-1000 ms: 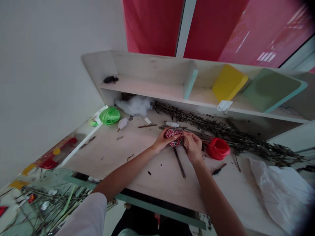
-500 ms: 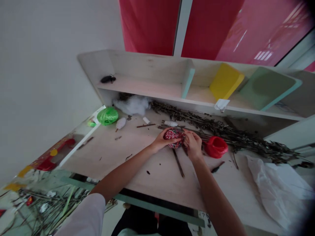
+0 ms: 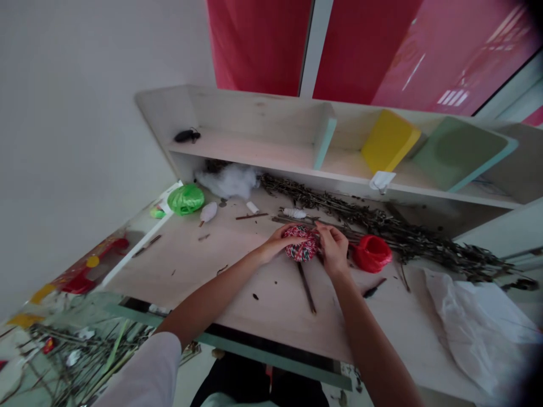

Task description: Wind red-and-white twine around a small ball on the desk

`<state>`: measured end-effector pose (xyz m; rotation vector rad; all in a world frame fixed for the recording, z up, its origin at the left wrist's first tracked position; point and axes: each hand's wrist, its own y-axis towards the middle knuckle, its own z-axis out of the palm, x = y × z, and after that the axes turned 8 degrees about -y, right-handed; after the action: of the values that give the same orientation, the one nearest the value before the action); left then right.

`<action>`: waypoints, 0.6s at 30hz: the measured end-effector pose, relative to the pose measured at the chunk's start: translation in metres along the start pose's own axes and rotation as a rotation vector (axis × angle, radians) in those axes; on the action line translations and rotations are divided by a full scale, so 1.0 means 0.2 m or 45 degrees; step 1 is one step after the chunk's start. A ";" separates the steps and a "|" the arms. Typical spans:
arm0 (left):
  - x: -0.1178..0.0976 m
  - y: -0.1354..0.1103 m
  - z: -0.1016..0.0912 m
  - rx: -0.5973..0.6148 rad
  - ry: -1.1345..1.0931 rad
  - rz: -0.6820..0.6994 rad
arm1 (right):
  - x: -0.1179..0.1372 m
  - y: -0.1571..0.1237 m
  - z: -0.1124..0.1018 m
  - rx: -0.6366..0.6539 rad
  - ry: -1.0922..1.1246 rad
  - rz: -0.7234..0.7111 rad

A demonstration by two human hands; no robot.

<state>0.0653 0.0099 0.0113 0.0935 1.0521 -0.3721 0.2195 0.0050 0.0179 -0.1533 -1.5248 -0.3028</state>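
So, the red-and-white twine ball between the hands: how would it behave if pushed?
The twine ball looks nearly round, so it would probably roll on the flat tabletop. Wound from soft strands, it likely gives slightly under the left hand and right hand, and is probably light for its size.

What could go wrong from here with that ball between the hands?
The round red-and-white twine ball is cupped between the left hand and right hand, with a loose dark twig running out from under it; if it slips, it could roll away across the desk. The glossy red plastic bundle sits close to the right hand, so a sideways shift might knock it into the dry catkin branches.
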 end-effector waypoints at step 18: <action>0.00 0.02 0.00 0.034 -0.195 -0.084 | -0.08 0.01 0.01 -0.088 -0.359 -0.197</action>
<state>0.0658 0.0131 0.0114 0.0535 0.9009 -0.4463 0.2182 0.0093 0.0020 -0.1372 -1.8108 -0.4727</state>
